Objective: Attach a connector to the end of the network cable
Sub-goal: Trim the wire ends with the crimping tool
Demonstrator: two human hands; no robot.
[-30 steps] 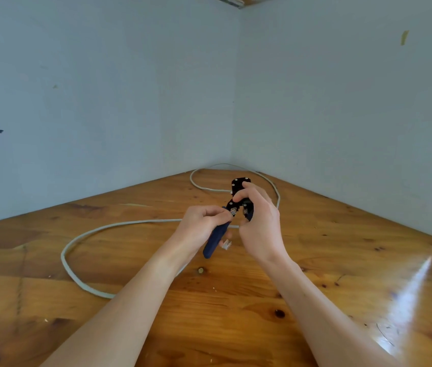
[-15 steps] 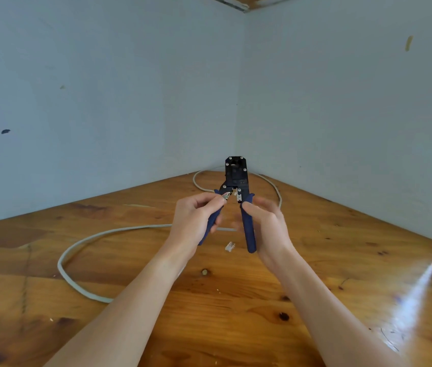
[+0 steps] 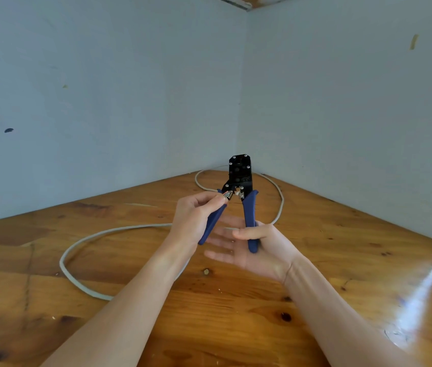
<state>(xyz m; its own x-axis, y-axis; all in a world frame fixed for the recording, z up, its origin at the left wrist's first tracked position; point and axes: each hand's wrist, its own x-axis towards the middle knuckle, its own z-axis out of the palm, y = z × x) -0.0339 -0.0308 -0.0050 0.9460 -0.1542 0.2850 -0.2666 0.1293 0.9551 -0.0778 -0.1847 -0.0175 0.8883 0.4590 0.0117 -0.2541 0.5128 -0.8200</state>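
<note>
Pinching the stripped end of the grey network cable (image 3: 119, 230) between thumb and curled fingertips, the left hand (image 3: 193, 221) holds the short fan of coloured wires (image 3: 228, 194) up against the blade notch at the base of the crimping tool's head; whether the wires sit between the blades or just in front of them is hard to tell at this size. The crimping tool (image 3: 240, 192) stands upright above the table, its black head on top with small silver screws, its two blue handles spread apart below in an upside-down V. The right hand (image 3: 257, 245) holds the right-hand handle, thumb laid across its front, while the other fingers stretch out nearly straight and loose under the left-hand handle, which passes in front of the left hand. From the left hand the cable runs down and away to the left in a wide loop over the varnished wooden tabletop (image 3: 342, 260), passes under the left forearm, and a further curve of it lies behind the tool near the corner where two pale blue walls (image 3: 342, 102) meet. Both forearms are bare and reach in from the lower edge of the view. A bright streak of glare lies on the wood at the right
</note>
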